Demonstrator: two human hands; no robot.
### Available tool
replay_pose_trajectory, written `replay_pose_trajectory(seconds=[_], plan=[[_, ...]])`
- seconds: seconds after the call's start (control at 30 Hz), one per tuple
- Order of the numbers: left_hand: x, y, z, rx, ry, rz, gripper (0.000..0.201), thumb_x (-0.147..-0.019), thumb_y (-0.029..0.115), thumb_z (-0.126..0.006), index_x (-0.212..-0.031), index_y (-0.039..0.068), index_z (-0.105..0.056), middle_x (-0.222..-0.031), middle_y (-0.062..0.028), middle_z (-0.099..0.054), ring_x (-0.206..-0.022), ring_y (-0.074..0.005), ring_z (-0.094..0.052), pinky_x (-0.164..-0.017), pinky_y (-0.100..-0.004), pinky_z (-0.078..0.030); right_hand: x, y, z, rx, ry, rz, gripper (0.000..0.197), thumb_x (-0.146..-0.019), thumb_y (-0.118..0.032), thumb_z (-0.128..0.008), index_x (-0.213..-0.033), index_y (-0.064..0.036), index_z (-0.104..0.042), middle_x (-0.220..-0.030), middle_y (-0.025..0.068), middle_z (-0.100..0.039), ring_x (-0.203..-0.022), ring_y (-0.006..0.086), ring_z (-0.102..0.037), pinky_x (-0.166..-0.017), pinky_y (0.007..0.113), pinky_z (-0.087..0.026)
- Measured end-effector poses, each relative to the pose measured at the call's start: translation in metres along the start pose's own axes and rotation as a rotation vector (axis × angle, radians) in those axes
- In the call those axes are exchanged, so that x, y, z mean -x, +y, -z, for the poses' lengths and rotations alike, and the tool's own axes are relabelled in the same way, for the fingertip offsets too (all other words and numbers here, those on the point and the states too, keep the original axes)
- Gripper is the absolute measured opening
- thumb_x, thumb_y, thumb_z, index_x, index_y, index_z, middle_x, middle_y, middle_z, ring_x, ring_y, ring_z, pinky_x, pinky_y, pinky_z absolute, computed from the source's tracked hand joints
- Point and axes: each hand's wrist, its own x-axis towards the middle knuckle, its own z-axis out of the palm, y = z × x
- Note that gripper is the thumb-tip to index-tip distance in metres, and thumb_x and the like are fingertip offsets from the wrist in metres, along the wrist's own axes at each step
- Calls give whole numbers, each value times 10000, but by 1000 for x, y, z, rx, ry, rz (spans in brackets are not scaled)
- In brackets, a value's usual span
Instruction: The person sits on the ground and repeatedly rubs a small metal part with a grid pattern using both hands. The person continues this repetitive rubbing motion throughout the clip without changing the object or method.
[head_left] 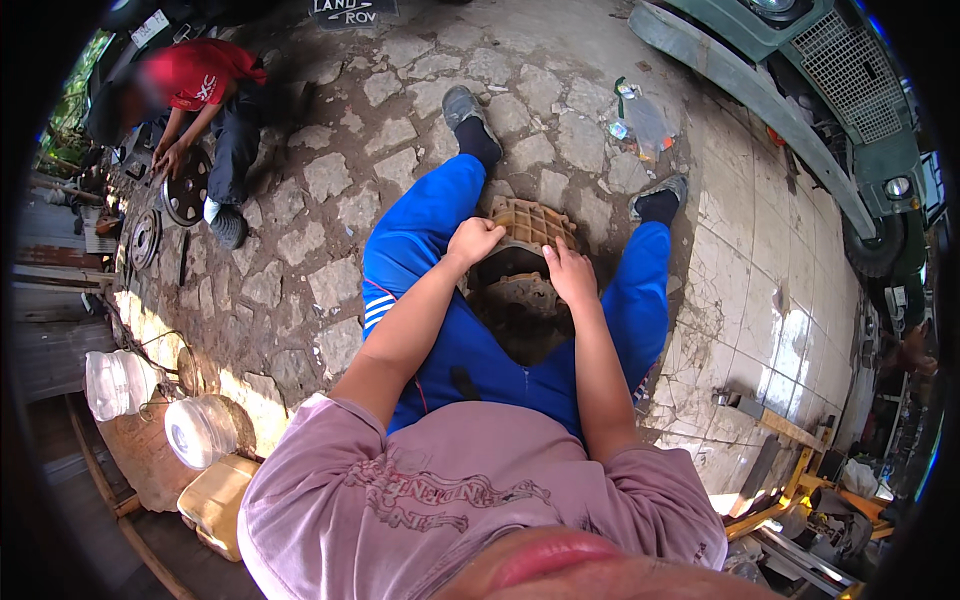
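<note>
A rusty brown, ribbed metal housing with a wide round opening stands on the ground between my spread legs. My left hand is closed at the left of its upper rim; what the curled fingers hold, if anything, is hidden. On the right side of the rim lies my right hand, its fingers stretched out and a little apart, touching the metal. The dark hollow of the housing shows between my two hands, with a jagged lower edge nearest me.
At the far left a person in a red shirt handles a round metal disc. Another disc lies nearby. Clear plastic containers and a yellowish jerrycan stand lower left. A green vehicle is at right; litter lies beyond my foot.
</note>
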Motion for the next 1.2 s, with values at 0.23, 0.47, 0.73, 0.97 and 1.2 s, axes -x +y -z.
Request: replay_pose_trajectory(seconds=[0.23,0.47,0.73,0.97,1.2], plan=[[2,-2,-2,-31,-13,-4,362,-883,384,-671,-836,36,-756,-862,-241,-721,-886,-401,-724,-858,-491,-558,3,2,1,-18,-27,5,672,-1114,-555,-386,-1535,-50,-522,-1384,232,-668,-1336,394,-592,-1196,550,-391],[-4,-9,1,-16,-40,-39,193,-785,178,-653,-768,-12,-674,-787,-268,-656,-797,-425,-691,-779,-491,-542,-2,9,-9,-105,22,2,653,-1112,-509,-445,-1563,-38,-488,-1431,215,-648,-1377,385,-566,-1194,535,-385],[-1,-8,0,1,2,-85,174,-772,172,-683,-730,4,-667,-723,-238,-655,-712,-379,-688,-720,-478,-532,23,7,4,-182,-19,-89,727,-1104,-542,-448,-1587,0,-428,-1545,216,-558,-1435,393,-518,-1236,477,-351],[-13,-9,-1,91,62,-120,277,-830,210,-733,-690,23,-584,-616,-147,-616,-588,-265,-624,-635,-428,-509,20,26,0,-231,7,-213,723,-1106,-553,-423,-1569,1,-462,-1497,269,-578,-1408,459,-517,-1276,524,-284],[-7,-13,-6,72,121,-239,307,-937,150,-714,-1223,44,-677,-843,-80,-713,-746,-182,-679,-732,-349,-548,11,50,-7,-305,-37,-240,731,-1116,-611,-300,-1530,-58,-538,-1531,185,-579,-1456,405,-480,-1284,556,-242]])
